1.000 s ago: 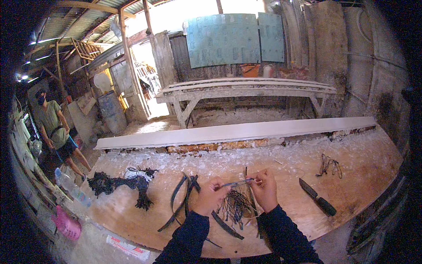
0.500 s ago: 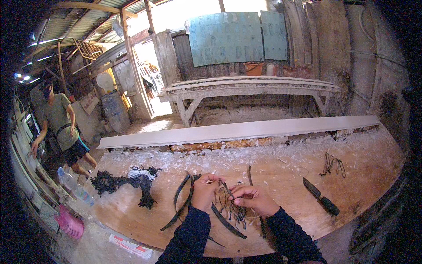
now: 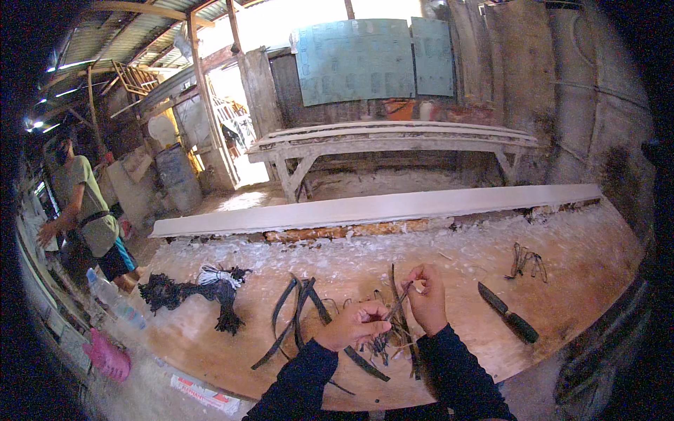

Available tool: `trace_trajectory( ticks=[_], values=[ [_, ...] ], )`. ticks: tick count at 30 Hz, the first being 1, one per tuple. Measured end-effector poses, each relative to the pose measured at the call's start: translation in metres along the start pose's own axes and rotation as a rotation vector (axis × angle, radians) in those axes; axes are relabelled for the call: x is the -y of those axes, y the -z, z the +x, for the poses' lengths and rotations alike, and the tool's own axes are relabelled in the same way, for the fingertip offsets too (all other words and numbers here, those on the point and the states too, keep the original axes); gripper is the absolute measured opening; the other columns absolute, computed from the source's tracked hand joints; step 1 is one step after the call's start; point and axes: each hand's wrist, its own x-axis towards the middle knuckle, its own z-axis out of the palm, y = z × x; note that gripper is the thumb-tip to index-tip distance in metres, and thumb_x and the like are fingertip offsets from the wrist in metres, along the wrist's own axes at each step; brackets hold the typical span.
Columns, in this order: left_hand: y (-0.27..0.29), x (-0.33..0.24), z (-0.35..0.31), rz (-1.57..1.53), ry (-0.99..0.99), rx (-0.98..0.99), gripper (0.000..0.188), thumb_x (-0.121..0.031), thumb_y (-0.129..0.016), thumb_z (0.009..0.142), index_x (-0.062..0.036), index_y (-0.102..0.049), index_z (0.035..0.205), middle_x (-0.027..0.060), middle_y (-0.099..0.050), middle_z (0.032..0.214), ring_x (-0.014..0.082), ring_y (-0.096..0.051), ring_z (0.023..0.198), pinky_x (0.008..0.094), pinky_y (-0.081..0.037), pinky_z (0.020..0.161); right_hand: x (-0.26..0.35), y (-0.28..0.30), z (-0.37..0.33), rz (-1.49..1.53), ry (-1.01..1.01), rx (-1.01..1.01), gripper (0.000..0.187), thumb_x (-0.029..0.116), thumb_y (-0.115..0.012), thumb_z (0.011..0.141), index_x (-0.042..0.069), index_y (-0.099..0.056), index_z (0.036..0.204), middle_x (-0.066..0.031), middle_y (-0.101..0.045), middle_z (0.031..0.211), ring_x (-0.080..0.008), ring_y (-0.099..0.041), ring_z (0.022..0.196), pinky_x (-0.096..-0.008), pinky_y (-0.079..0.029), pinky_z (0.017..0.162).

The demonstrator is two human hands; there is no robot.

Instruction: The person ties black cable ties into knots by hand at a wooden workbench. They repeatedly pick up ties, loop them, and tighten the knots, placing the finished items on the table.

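A thin dark strip [image 3: 399,303] is stretched at a slant between my two hands. My left hand [image 3: 354,325] pinches its lower end, and my right hand [image 3: 427,298] pinches its upper end between thumb and fingers. Below and between them lies a tangle of thin dark cords [image 3: 380,345], partly hidden by my left hand. Several wider black strips [image 3: 276,349], perhaps rubber, curve over the wooden board beside my left forearm. Another long narrow strip [image 3: 409,351] runs next to my right wrist.
Bundles of black cord [image 3: 184,295] and a white cord bundle [image 3: 214,274] lie left. A knife [image 3: 507,313] and a small cord loop [image 3: 528,264] lie right. A long white moulding [image 3: 379,209] crosses the far edge. Another person [image 3: 91,203] stands left, near a plastic bottle [image 3: 116,298].
My hands have drawn apart: the left came lower and nearer, the right rose and turned upright, with the strip now spanning them. The other person has turned and shifted left.
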Motion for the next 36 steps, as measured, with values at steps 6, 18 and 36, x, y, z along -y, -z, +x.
trace_trajectory(
  ticks=[6,18,36],
  values=[
    [0.009,0.012,0.006,0.192,-0.082,-0.348,0.013,-0.014,-0.061,0.079,-0.0077,-0.050,0.080,-0.0036,-0.045,0.063,0.0027,-0.040,0.047,0.0178,-0.032,0.041,0.001,-0.002,-0.003,0.039,0.031,0.037,0.007,0.006,-0.063,0.074,0.004,-0.062,0.080,-0.0076,-0.055,0.087,-0.0195,-0.053,0.082,-0.0276,-0.042,0.072],
    [0.038,0.022,0.011,-0.079,-0.244,-0.802,0.006,-0.005,-0.056,0.076,-0.0077,-0.054,0.081,-0.0010,-0.054,0.067,0.0034,-0.043,0.051,0.0167,-0.031,0.042,0.036,0.007,-0.013,0.852,-0.372,0.900,0.020,0.012,-0.061,0.079,0.001,-0.061,0.096,-0.0069,-0.052,0.112,-0.0157,-0.050,0.102,-0.0289,-0.036,0.091],
    [0.012,0.016,0.007,0.188,-0.114,-0.214,0.012,-0.014,-0.061,0.081,-0.0025,-0.058,0.080,-0.0020,-0.053,0.071,0.0059,-0.048,0.056,0.0188,-0.038,0.050,0.018,0.007,-0.001,0.461,-0.223,0.226,0.010,0.002,-0.063,0.073,0.004,-0.054,0.076,0.0011,-0.053,0.069,-0.0074,-0.048,0.061,-0.0204,-0.039,0.059]
  ],
)
